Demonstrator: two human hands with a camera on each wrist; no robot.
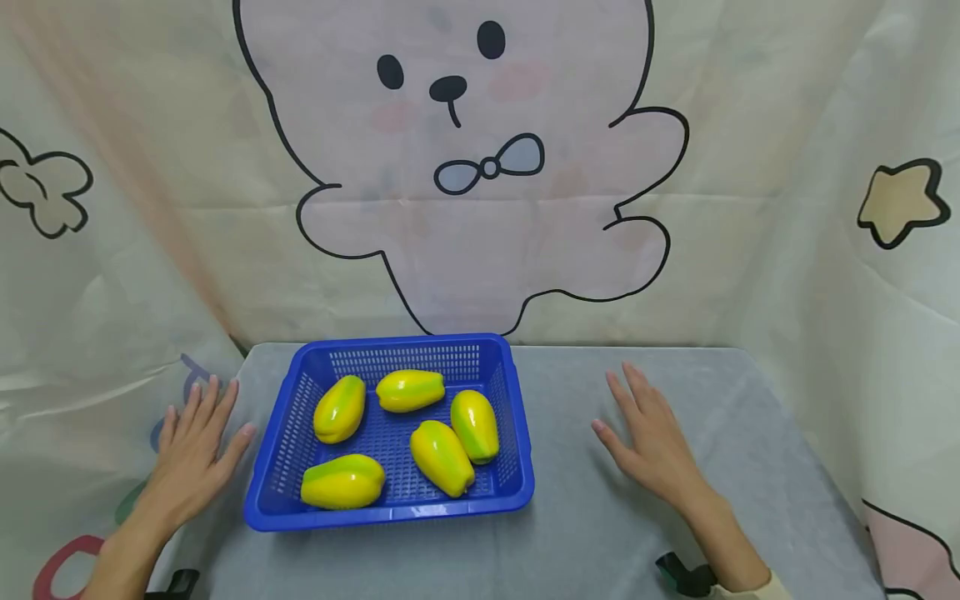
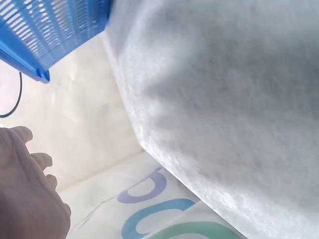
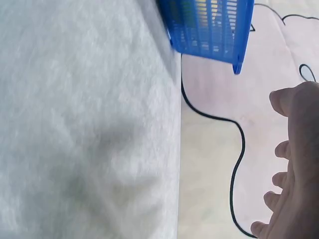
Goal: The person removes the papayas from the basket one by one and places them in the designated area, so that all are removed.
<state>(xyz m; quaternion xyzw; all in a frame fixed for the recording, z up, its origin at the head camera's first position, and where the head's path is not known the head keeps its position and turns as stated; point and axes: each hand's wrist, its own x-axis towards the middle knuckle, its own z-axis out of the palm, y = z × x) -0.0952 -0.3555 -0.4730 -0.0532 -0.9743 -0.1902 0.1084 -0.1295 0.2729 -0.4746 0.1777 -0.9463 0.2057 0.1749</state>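
A blue plastic basket (image 1: 390, 517) with mesh walls sits on the table, left of the middle. Several glossy yellow-green fruits shaped like small papayas lie apart or side by side in it; one fruit (image 1: 343, 482) is at the front left, another (image 1: 410, 390) at the back. My left hand (image 1: 191, 454) is held out flat, just left of the basket and not touching it. Over on the right, my right hand (image 1: 651, 437) hovers above the table with fingers extended, well apart from the basket. Both wrist views show empty fingers, with the basket (image 2: 55, 30) partly cut off.
A grey cloth covers the table (image 1: 577, 533). Behind it hangs a pale curtain (image 1: 720, 275) printed with a cartoon bear, a star (image 1: 902, 204) and a flower outline. Dark straps (image 1: 686, 575) show at the wrists.
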